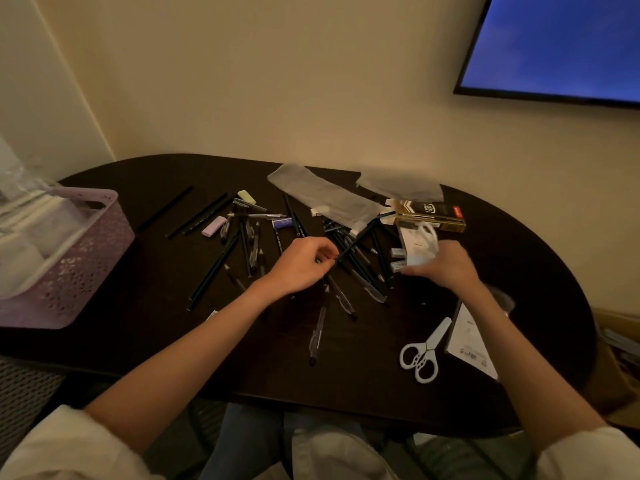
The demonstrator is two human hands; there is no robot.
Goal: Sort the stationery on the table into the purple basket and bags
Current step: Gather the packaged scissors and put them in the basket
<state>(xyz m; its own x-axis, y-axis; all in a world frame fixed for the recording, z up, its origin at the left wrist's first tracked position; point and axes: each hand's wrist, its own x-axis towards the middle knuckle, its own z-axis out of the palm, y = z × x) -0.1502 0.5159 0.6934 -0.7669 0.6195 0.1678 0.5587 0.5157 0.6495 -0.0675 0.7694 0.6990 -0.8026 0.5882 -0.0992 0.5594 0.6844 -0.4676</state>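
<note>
Several dark pencils and clear pens (249,244) lie scattered over the middle of the dark oval table (138,341). My left hand (301,265) pinches the lower end of a dark pencil (356,242) that slants up to the right above the pile. My right hand (446,265) rests palm down by small white erasers (397,251), its fingers blurred. The purple basket (86,258) stands at the table's left edge, holding pale packets. Two clear plastic bags (322,195) lie flat at the back.
White scissors (424,351) and a white card (471,344) lie near the front right. A black-and-gold box (429,214) sits at the back right. A lilac eraser (214,226) and a yellow-green eraser (246,196) lie left of centre. A blue screen (561,43) hangs on the wall.
</note>
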